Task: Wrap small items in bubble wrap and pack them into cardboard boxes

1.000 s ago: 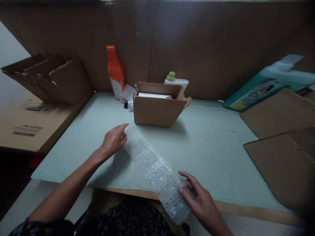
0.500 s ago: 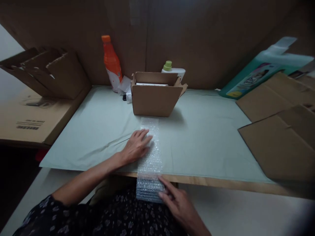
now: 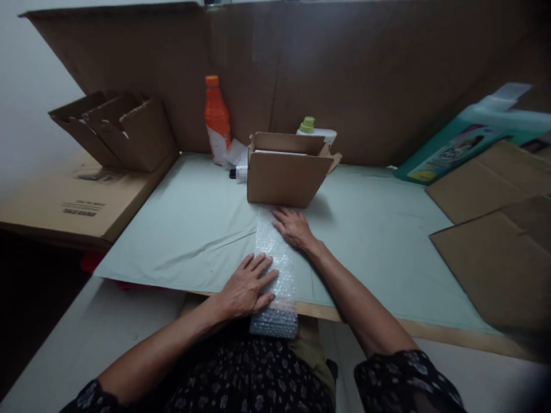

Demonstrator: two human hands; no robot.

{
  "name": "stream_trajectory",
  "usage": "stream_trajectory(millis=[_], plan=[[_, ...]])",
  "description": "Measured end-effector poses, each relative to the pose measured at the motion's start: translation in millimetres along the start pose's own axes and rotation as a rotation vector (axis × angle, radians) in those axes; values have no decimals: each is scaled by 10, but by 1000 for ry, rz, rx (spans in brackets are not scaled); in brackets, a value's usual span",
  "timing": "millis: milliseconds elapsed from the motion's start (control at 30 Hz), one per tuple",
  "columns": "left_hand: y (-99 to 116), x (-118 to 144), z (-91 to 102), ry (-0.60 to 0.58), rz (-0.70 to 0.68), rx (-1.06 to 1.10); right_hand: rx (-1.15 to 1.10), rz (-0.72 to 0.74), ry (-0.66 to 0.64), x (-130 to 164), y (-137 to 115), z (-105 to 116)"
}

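A strip of clear bubble wrap (image 3: pixel 274 269) lies lengthwise on the pale green table cover (image 3: pixel 189 223), its near end hanging over the table's front edge. My left hand (image 3: pixel 246 287) rests flat on the strip's near part, fingers spread. My right hand (image 3: pixel 293 227) presses flat on the strip's far end, just in front of a small open cardboard box (image 3: pixel 287 176). The box holds something white that barely shows. Neither hand grips anything.
An orange bottle (image 3: pixel 216 120) and a white bottle with a green cap (image 3: pixel 308 126) stand behind the box against a cardboard wall. Folded cardboard boxes (image 3: pixel 124 129) sit at the left, flat cardboard sheets (image 3: pixel 499 252) and a teal package (image 3: pixel 465 146) at the right.
My right hand moved from the strip's near end up to its far end by the box. My left hand slid back toward the table's front edge.
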State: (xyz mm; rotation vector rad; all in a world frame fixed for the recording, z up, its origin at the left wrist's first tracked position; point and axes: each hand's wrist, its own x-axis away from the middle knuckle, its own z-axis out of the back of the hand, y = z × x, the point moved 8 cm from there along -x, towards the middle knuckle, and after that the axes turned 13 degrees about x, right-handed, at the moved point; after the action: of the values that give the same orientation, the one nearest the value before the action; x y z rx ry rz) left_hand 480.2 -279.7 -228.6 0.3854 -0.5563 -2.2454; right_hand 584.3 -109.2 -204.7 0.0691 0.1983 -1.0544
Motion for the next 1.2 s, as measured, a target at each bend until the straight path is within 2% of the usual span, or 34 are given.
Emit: stream_trajectory(millis=[67, 133, 200, 267, 333, 400, 500, 600, 633, 767, 833, 933, 1033, 1200], plan=[[0, 7, 12, -2, 2, 5, 9, -74, 19, 200, 165, 115], [-2, 15, 23, 7, 4, 13, -5, -67, 63, 638, 190, 284], [-9, 23, 27, 18, 5, 28, -26, 26, 141, 1226, 55, 469], [-16, 30, 28, 29, 2, 48, -5, 132, 183, 1820, -164, 566], [-20, 37, 30, 37, -3, 57, 64, 217, 180, 2277, -402, 526], [-19, 42, 33, 38, -2, 48, 130, 259, 197, 2522, -601, 418], [-7, 43, 38, 34, 0, 38, 90, 295, 286, 2535, -840, 304], [-15, 37, 47, 30, 5, 62, -113, 294, 345, 2304, -965, 329], [-29, 36, 53, 29, 9, 80, -177, 243, 348, 2198, -943, 354], [-89, 56, 122, 52, 6, 285, -267, -123, 282, 1826, -624, 365], [-152, 95, 213, 157, 52, 475, -243, -201, 251, 1728, -514, 328], [-261, 209, 327, 392, 191, 682, -174, -190, 271, 1676, -483, 288], [-160, 290, 374, 526, 189, 596, -97, -151, 320, 1695, -535, 289], [110, 286, 295, 492, 108, 283, -53, -105, 294, 1693, -598, 291]])
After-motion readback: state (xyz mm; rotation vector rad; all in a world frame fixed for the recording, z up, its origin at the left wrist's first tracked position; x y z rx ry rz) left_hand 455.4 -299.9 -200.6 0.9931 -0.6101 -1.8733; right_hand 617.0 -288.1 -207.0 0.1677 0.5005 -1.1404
